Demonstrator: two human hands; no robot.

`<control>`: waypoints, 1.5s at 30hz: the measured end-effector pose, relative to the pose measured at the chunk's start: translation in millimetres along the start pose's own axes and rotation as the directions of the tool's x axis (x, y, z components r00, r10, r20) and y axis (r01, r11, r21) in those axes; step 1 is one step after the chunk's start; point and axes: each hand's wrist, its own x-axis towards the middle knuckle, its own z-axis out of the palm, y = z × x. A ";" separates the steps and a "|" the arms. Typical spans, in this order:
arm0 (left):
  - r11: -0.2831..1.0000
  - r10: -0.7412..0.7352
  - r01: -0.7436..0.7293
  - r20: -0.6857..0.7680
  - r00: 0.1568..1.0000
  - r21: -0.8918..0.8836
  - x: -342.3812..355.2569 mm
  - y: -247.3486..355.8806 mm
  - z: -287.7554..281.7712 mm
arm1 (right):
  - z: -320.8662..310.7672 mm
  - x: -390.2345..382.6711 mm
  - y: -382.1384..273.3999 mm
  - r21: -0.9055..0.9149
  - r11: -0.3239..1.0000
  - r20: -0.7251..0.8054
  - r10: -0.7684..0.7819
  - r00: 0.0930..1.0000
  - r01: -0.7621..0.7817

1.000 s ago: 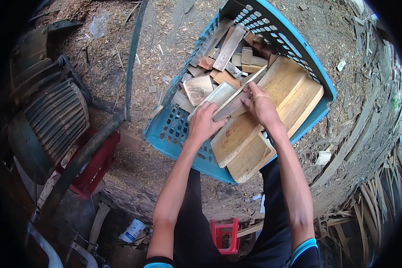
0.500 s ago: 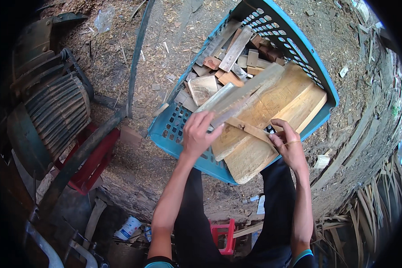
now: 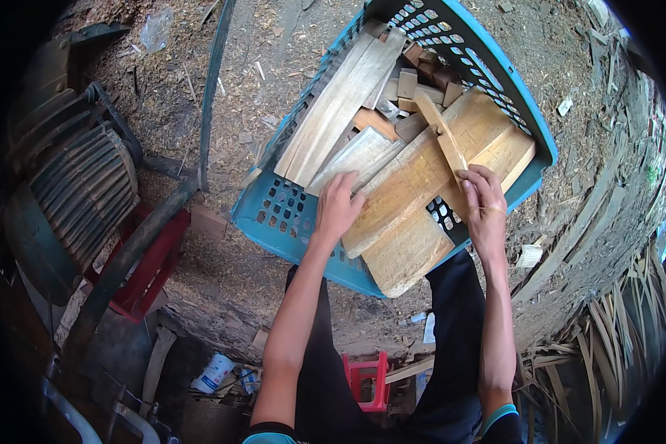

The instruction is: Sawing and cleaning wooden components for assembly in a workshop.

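Observation:
A blue plastic basket (image 3: 526,83) with perforated sides holds many wood offcuts. In my right hand (image 3: 485,207) is a thin wooden strip (image 3: 445,139), pinched near its lower end and slanting up to the far left. Beneath it lie thick yellowish wooden boards (image 3: 414,177) at the basket's near right. My left hand (image 3: 338,207) rests with fingers apart at the near end of a short pale board (image 3: 362,154). Along the basket's left wall lies a long pale board (image 3: 337,111). Small wood blocks (image 3: 407,83) are heaped at the far end.
To the left stand a ribbed, dark-framed machine part (image 3: 85,192) and a metal bar (image 3: 213,96). Red plastic stools (image 3: 137,270) (image 3: 377,381) are at the left and between my legs. Wood strips (image 3: 607,348) are piled at the lower right. Shavings cover the ground.
The long pale board has gone from my left hand to the basket's left side. My right hand has lifted and turned the thin strip, so its free end points farther away.

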 end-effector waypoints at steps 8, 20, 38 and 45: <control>0.977 -0.213 0.213 0.026 0.977 0.011 -36.7 -21.1 61.1 | 7.0 -12.7 -23.6 -0.345 0.884 0.339 -0.198 0.920 0.317; 0.932 -0.136 0.247 0.377 0.916 -0.264 -68.1 -10.0 16.2 | 97.4 -40.7 -55.2 -0.507 0.376 0.857 0.121 0.501 0.776; 0.902 -0.353 0.332 0.030 0.935 0.276 -11.0 -54.9 24.9 | 91.1 -37.6 -22.0 -0.278 0.413 0.935 -0.092 0.343 0.867; 0.948 -0.238 0.169 0.250 0.939 0.269 4.2 -28.9 -36.2 | 87.2 -38.4 -15.8 -0.305 0.370 0.929 -0.088 0.359 0.878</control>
